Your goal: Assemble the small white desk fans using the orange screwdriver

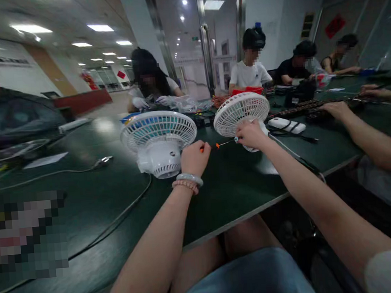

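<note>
My left hand (195, 157) is closed around the orange and black handle of a screwdriver (225, 143), whose thin shaft points right. My right hand (251, 135) is closed near the screwdriver's tip, with a small light-blue piece (236, 139) at its fingertips. Behind my right hand stands a white fan (242, 111) with a round grille. A second white fan (160, 156) sits to the left, beside my left hand, its motor housing towards me and a cord trailing from it.
On the green table (119, 215) lie a cable with a plug (105, 161), a paper sheet (46, 160) and a white power strip (287, 125). Red trays (247, 91) stand at the back. Several people sit around the table; another person's hands (338, 110) are at the right.
</note>
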`<state>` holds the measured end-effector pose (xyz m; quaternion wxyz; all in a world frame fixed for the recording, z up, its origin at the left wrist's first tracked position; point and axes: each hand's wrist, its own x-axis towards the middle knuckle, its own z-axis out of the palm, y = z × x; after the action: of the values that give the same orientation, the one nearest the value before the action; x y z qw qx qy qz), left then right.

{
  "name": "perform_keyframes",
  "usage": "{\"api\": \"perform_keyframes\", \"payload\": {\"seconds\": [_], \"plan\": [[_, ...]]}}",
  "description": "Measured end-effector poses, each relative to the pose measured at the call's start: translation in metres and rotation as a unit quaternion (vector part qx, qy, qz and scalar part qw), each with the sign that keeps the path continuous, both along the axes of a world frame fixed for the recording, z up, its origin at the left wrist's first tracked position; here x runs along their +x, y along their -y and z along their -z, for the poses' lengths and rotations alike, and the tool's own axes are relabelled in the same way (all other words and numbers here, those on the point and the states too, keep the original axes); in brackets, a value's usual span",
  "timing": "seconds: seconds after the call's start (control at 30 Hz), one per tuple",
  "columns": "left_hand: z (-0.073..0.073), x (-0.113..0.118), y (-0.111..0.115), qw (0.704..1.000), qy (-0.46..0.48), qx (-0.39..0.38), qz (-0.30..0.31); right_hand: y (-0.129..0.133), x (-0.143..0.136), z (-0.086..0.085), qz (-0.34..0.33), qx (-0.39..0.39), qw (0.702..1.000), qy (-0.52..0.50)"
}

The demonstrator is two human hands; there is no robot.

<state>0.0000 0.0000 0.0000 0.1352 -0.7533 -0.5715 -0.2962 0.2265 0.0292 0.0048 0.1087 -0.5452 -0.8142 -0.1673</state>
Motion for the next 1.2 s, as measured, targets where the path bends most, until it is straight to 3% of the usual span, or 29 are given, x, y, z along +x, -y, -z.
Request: {"api": "perform_keyframes", "payload": {"seconds": [1.2], "plan": [[-0.0010,0.0011,0.0031,1.000,0.015,-0.019,0.013,0.0046,-0.0044,0.0013,0.017,0.031,0.999,0.000]]}}
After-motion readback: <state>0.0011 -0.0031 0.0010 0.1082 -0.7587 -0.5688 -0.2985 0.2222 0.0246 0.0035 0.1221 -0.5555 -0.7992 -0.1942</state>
